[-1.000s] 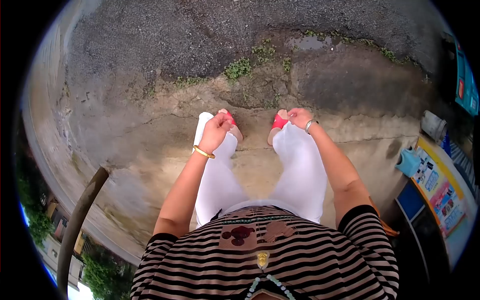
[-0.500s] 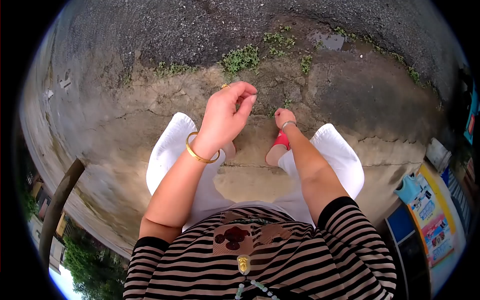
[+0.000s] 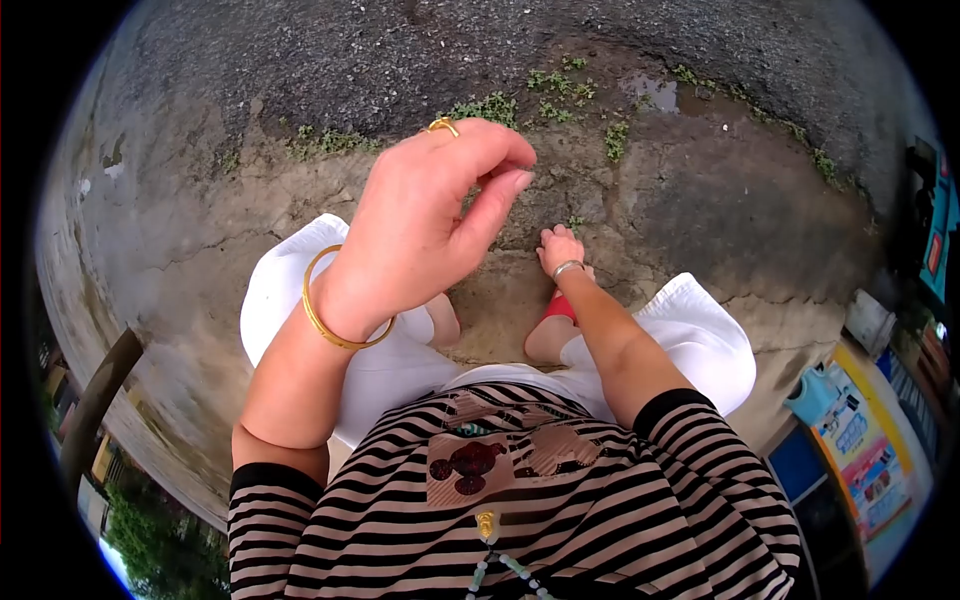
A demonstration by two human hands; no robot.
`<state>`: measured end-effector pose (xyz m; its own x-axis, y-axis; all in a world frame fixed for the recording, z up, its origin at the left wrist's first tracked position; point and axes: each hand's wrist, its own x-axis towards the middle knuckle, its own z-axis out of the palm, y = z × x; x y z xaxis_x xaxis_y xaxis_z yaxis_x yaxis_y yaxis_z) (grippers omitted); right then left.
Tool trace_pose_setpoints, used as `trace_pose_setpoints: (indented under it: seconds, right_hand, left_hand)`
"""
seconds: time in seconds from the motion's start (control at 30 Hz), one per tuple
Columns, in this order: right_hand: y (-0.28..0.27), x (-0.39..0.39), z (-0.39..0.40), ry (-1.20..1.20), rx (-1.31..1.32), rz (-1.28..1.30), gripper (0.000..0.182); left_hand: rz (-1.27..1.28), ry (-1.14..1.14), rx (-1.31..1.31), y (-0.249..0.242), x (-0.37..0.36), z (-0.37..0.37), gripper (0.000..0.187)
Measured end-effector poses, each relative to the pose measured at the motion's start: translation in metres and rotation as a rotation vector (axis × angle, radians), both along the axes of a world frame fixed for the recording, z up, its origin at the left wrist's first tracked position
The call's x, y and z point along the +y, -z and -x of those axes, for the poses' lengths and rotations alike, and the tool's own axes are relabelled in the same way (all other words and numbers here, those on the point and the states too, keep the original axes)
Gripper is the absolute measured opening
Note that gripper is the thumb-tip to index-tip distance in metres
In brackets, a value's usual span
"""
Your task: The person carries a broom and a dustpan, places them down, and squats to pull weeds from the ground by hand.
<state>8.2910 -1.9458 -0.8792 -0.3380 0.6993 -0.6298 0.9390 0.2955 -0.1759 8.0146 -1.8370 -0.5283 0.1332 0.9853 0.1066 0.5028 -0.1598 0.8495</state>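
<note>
My left hand point(image 3: 430, 215), with a gold ring and a gold bangle point(image 3: 320, 310) at the wrist, is raised close to the camera above my left knee. Its fingers curl, and thumb and index tips come close together as in a pinch; anything between them is too small to make out. Lower down, in front of the red shoe point(image 3: 560, 307) on one foot, is my right hand point(image 3: 562, 247), wearing a silver bracelet point(image 3: 568, 267). Its fingers point downward, slightly apart, near the cracked concrete point(image 3: 500, 280); I see nothing held in them.
Beyond the concrete edge lies dark gravelly ground point(image 3: 340, 60) with small green weeds point(image 3: 490, 108) and a puddle point(image 3: 655, 95). A brown post point(image 3: 100, 400) stands at the left. At the right are a pale bin-like container point(image 3: 870, 322) and a colourful printed panel point(image 3: 862, 435).
My left hand has risen toward the camera and looks larger. My right hand has shifted slightly down, its fingers loosening from a closed shape. My knees have spread a little.
</note>
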Motion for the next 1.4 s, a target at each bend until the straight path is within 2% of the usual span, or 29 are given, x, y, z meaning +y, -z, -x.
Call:
trace_pose_setpoints:
  seconds: [0.1, 0.13, 0.2, 0.3, 0.4, 0.5, 0.6, 0.7, 0.9, 0.97, 1.03, 1.1, 1.2, 1.4]
  right_hand:
    - [-0.027, 0.008, 0.019, 0.099, 0.008, -0.082, 0.035]
    - [-0.028, 0.010, 0.021, 0.056, 0.007, -0.055, 0.035]
    - [-0.026, 0.012, 0.024, -0.031, 0.002, 0.002, 0.036]
    - [0.001, -0.003, 0.015, 0.041, -0.145, 0.030, 0.036]
    - [0.008, -0.007, 0.011, 0.104, -0.177, 0.093, 0.032]
    - [-0.006, -0.005, 0.023, 0.243, -0.215, 0.079, 0.029]
    - [-0.005, -0.009, 0.026, 0.207, -0.277, 0.063, 0.033]
    - [-0.007, -0.009, 0.028, 0.277, -0.261, 0.036, 0.028]
    - [0.016, -0.013, 0.020, 0.378, -0.251, 0.092, 0.023]
    - [0.044, -0.025, 0.011, 0.483, -0.173, 0.068, 0.022]
    - [0.058, -0.031, 0.006, 0.487, -0.149, 0.062, 0.020]
    - [0.032, -0.018, 0.018, 0.392, -0.179, 0.070, 0.019]
    - [0.026, -0.017, 0.015, 0.349, -0.133, 0.062, 0.019]
    - [-0.018, -0.012, 0.026, 0.361, -0.059, 0.048, 0.020]
  left_hand:
    - [-0.030, 0.033, 0.010, -0.001, 0.004, 0.000, 0.011]
    - [-0.040, 0.039, 0.010, -0.001, 0.005, -0.001, 0.011]
    - [-0.052, 0.051, 0.008, 0.000, 0.006, -0.002, 0.010]
    - [-0.056, 0.068, 0.010, 0.000, 0.005, -0.002, 0.010]
    - [-0.064, 0.080, 0.022, 0.001, 0.001, -0.002, 0.009]
    - [-0.073, 0.083, 0.018, 0.001, -0.002, -0.001, 0.008]
    - [-0.084, 0.088, -0.002, 0.001, -0.003, -0.002, 0.007]
    - [-0.098, 0.108, 0.014, 0.000, -0.007, -0.003, 0.007]
    - [-0.110, 0.113, 0.015, -0.003, -0.013, 0.001, 0.008]
    - [-0.113, 0.105, 0.018, -0.004, -0.015, 0.003, 0.008]
    - [-0.127, 0.099, 0.032, -0.005, -0.016, 0.005, 0.009]
    - [-0.137, 0.097, 0.029, -0.005, -0.016, 0.005, 0.009]
    - [-0.137, 0.101, 0.021, -0.004, -0.017, 0.005, 0.010]
    - [-0.105, 0.127, 0.062, -0.004, -0.015, 0.005, 0.010]
